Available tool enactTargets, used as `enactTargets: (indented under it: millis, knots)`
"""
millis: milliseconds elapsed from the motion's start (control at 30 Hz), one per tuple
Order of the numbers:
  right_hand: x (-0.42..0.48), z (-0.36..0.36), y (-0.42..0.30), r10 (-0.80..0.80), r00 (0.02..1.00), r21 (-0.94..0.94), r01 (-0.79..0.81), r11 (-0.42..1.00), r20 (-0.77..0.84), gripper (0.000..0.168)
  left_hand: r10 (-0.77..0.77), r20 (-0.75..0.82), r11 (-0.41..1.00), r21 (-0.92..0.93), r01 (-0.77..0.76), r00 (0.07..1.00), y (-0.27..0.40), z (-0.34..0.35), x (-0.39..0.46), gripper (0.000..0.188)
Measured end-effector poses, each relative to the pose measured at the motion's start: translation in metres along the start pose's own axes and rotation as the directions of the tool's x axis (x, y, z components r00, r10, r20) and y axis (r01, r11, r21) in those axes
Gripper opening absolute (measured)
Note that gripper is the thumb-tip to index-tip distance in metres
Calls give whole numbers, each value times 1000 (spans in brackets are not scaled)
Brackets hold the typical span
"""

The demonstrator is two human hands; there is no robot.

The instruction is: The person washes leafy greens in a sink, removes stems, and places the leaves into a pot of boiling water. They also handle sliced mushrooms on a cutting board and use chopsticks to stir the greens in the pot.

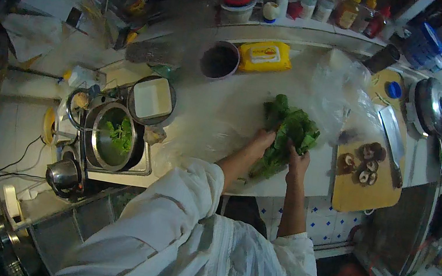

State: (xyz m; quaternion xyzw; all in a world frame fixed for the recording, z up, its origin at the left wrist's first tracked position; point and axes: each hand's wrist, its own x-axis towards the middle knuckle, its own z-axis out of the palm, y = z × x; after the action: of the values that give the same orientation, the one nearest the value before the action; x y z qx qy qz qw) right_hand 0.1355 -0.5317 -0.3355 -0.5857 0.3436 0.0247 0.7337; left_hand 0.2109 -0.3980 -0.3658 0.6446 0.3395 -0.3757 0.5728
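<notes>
A bunch of leafy greens (pixel 299 127) is between my two hands, over the front part of the white counter (pixel 209 105). My left hand (pixel 264 140) grips its left side, and my right hand (pixel 298 160) holds it from the right and below. The lower part of the bunch hangs toward me, blurred and partly hidden by my hands. To the right lies a wooden cutting board (pixel 352 199) with several cut mushrooms (pixel 369 164) and a cleaver (pixel 391 131) along its right side. At left, a metal pot (pixel 98 152) in the sink area holds water and green leaves (pixel 120 133).
Clear plastic bags (pixel 341 86) cover the back right of the counter. A yellow wipes pack (pixel 265 57) and a dark-filled tub (pixel 219 61) stand at the back. Near the pot sits a white rectangular container (pixel 152 98). Lidded metal pots (pixel 430 106) stand far right; a shelf (pixel 307 24) holds bottles.
</notes>
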Motion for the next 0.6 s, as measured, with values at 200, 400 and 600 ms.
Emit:
enactTargets:
  millis: [200,400,600]
  knots:
    - [19,25,-12,91,968,385,-178,906,233,53,305,6,912,286,-294,952,38,-9,-25,72]
    - [34,99,-30,34,947,704,-261,660,319,52,584,130,612,578,-540,801,126,-54,-30,90]
    - [45,141,-33,2,978,777,-166,607,207,45,439,263,442,769,-461,859,185,-71,-47,93]
